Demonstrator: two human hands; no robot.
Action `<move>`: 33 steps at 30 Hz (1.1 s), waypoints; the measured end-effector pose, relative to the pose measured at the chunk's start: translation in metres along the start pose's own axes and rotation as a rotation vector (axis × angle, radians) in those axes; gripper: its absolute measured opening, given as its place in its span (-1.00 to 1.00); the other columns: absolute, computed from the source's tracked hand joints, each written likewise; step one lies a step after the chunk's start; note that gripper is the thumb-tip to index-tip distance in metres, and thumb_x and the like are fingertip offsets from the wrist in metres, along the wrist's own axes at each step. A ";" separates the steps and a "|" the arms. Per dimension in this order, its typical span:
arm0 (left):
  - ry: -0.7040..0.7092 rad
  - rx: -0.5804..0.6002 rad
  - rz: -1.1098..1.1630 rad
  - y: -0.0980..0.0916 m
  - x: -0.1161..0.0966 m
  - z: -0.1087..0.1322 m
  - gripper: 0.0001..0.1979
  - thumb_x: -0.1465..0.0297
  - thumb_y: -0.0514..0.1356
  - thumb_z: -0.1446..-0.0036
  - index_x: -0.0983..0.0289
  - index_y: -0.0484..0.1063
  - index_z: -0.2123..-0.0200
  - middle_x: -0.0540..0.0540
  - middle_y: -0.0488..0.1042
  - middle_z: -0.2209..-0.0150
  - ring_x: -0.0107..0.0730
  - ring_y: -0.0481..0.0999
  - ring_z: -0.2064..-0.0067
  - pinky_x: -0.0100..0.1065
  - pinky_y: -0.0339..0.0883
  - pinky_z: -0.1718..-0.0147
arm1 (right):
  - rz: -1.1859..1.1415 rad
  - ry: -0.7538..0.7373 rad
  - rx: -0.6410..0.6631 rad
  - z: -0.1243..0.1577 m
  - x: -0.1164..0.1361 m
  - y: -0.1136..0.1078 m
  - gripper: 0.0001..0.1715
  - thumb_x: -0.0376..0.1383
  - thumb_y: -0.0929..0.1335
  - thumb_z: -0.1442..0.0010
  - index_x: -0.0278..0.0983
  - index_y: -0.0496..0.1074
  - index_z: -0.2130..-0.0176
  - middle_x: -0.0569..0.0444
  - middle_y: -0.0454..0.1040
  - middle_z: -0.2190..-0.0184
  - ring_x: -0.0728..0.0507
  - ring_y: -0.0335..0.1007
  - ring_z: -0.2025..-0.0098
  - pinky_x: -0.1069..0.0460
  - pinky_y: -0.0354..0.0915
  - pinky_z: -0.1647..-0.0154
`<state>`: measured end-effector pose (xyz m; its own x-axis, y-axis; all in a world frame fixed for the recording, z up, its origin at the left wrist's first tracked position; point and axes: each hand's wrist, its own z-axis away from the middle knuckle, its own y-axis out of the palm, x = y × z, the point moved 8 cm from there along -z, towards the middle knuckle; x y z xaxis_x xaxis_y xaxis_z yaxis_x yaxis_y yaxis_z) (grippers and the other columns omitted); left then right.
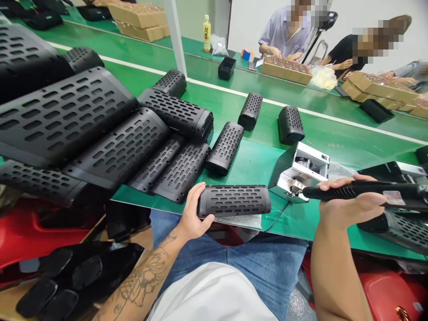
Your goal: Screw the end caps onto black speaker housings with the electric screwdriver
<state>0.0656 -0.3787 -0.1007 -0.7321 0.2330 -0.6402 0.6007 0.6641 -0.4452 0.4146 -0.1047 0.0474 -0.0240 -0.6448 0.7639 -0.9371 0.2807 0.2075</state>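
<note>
A black slotted housing (236, 199), like a speaker shell, lies lengthwise at the table's near edge with its slots facing up. My left hand (194, 214) grips its left end, thumb on the near side and fingers on the far side. In my right hand (347, 203) is a black electric screwdriver (337, 191), held level with its tip pointing left. That tip is at the front of a white screw feeder (306, 167); whether a screw sits on it is too small to tell. Clear plastic wrap (244, 220) shows beneath the housing.
Several more slotted housings (123, 142) are piled on the left; others (250, 109) stand on the green conveyor (214, 100). Beyond it, people work at cardboard boxes (286, 71). A bottle (207, 33) stands behind a white post (176, 40). A box of black parts (87, 272) sits low left.
</note>
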 end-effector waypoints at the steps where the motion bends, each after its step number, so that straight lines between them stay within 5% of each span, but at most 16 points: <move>1: 0.005 0.015 0.005 0.000 0.000 0.000 -0.14 -0.02 0.26 -0.53 0.20 0.13 -0.69 0.49 0.36 -0.51 0.33 0.45 -0.53 0.35 0.42 -0.46 | -0.024 -0.003 0.000 0.000 0.000 0.001 -0.08 0.58 0.33 -0.23 -0.18 0.41 0.17 0.25 0.40 0.63 -0.12 0.34 0.66 -0.07 0.38 0.63; 11: 0.057 0.021 0.065 0.005 0.006 -0.001 -0.17 -0.08 0.16 -0.59 0.19 0.16 -0.71 0.47 0.36 -0.54 0.32 0.45 -0.54 0.34 0.40 -0.49 | -0.098 -0.007 0.009 0.001 -0.001 0.003 -0.13 0.50 0.35 -0.32 -0.24 0.46 0.15 0.22 0.43 0.63 -0.11 0.36 0.65 -0.05 0.40 0.62; 19: -0.160 -0.097 0.341 0.008 0.034 0.011 -0.15 -0.23 0.08 -0.57 0.20 0.30 -0.62 0.45 0.42 -0.50 0.28 0.52 -0.50 0.19 0.51 -0.43 | -0.074 -0.032 0.012 -0.001 -0.003 -0.001 -0.11 0.53 0.36 -0.28 -0.23 0.44 0.16 0.23 0.41 0.62 -0.11 0.35 0.65 -0.05 0.38 0.63; 33: -0.131 -0.065 0.219 0.009 0.035 0.015 -0.14 -0.21 0.15 -0.53 0.21 0.30 -0.62 0.48 0.43 -0.48 0.38 0.50 -0.48 0.33 0.44 -0.42 | -0.126 -0.025 0.017 0.001 -0.007 -0.002 -0.10 0.53 0.42 -0.25 -0.24 0.48 0.17 0.22 0.43 0.62 -0.12 0.36 0.64 -0.06 0.38 0.65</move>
<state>0.0503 -0.3756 -0.1362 -0.5363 0.2856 -0.7942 0.7155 0.6529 -0.2484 0.4162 -0.1012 0.0409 0.0857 -0.6921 0.7167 -0.9390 0.1843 0.2903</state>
